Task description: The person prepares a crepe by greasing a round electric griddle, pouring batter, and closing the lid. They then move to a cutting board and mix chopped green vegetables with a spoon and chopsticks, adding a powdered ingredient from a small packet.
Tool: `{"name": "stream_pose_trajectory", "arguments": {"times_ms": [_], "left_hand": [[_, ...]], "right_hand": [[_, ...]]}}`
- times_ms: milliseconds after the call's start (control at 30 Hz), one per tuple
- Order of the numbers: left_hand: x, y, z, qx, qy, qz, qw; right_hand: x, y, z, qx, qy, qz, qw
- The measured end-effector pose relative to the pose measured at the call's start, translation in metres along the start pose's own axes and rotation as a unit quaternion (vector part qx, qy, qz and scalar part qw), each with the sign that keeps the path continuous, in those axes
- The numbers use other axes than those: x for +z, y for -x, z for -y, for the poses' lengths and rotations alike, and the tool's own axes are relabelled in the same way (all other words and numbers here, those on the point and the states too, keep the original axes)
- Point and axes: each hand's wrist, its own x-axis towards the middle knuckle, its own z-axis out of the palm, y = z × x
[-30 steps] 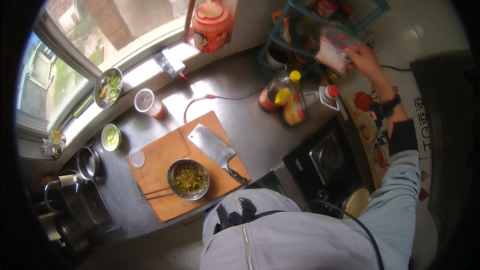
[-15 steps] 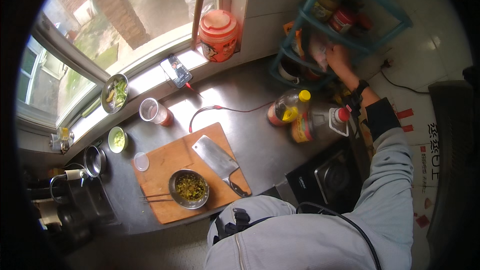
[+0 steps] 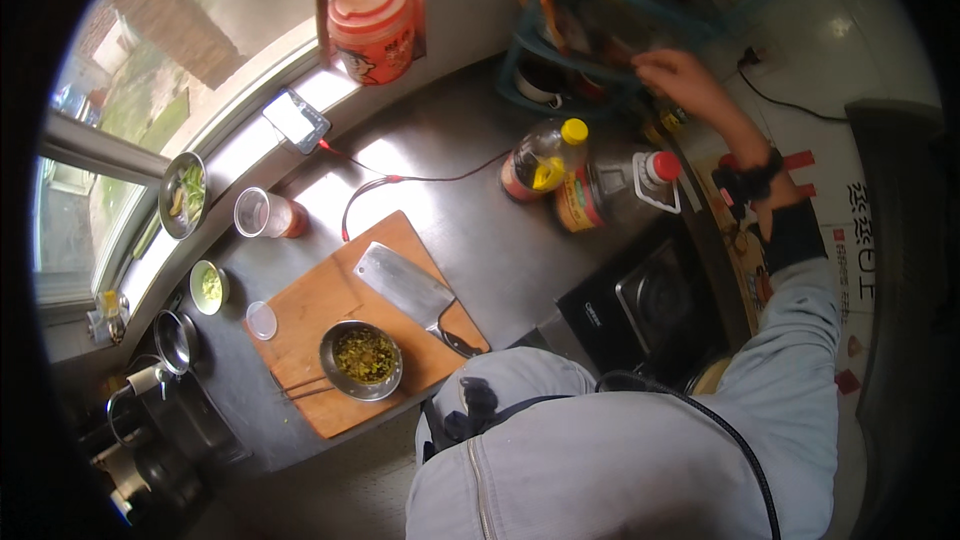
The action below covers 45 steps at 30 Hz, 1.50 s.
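Note:
My right hand (image 3: 676, 80) hangs beside the teal plastic rack (image 3: 575, 64), its fingers half bent and pointing left, with nothing visible in them. A black strap sits on that wrist. Behind the fingertips the rack's lower shelf carries packets and a white cup (image 3: 540, 92), partly in shade. Below the hand stand a big plastic jug with a red cap (image 3: 663, 167) and a dark sauce bottle with a yellow cap (image 3: 574, 131). My left hand is out of view.
On the wooden board (image 3: 400, 240) lie a cleaver (image 3: 405, 280), chopsticks (image 3: 300, 388), a clear lid (image 3: 261, 320) and a metal bowl (image 3: 333, 352) of chopped food. A cable runs from the phone (image 3: 297, 121) across the counter. An induction cooker (image 3: 620, 310) is in front of me.
My right hand has drawn back from the rack, away from the pale plastic bag it was touching. The view has shifted, so the counter things appear further left and higher.

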Motion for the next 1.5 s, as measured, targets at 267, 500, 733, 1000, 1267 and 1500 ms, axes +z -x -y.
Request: {"name": "stream_pose_trajectory", "arguments": {"times_ms": [267, 500, 733, 1000, 1267, 1500], "left_hand": [[-0.016, 0.003, 0.001, 0.012, -0.024, 0.011, 1.0], [-0.034, 0.019, 0.02, 0.009, -0.017, -0.006, 1.0], [-0.048, 0.032, 0.041, -0.005, 0.006, -0.03, 1.0], [-0.064, 0.051, 0.064, -0.018, 0.027, -0.059, 0.998], [-0.07, 0.073, 0.039, 0.084, 0.033, -0.046, 0.995], [-0.016, 0.14, -0.082, 0.388, 0.09, 0.166, 0.902]], "right_hand": [[0.017, 0.174, 0.05, 0.015, 0.168, -0.02, 0.985], [0.07, 0.202, 0.059, -0.088, 0.198, -0.092, 0.972], [0.107, 0.184, 0.035, -0.069, 0.356, -0.098, 0.927], [0.074, 0.181, 0.039, 0.041, 0.075, -0.122, 0.989], [0.049, 0.216, 0.091, -0.071, 0.047, -0.065, 0.994], [0.08, 0.233, 0.136, -0.289, 0.091, 0.044, 0.952]]}}
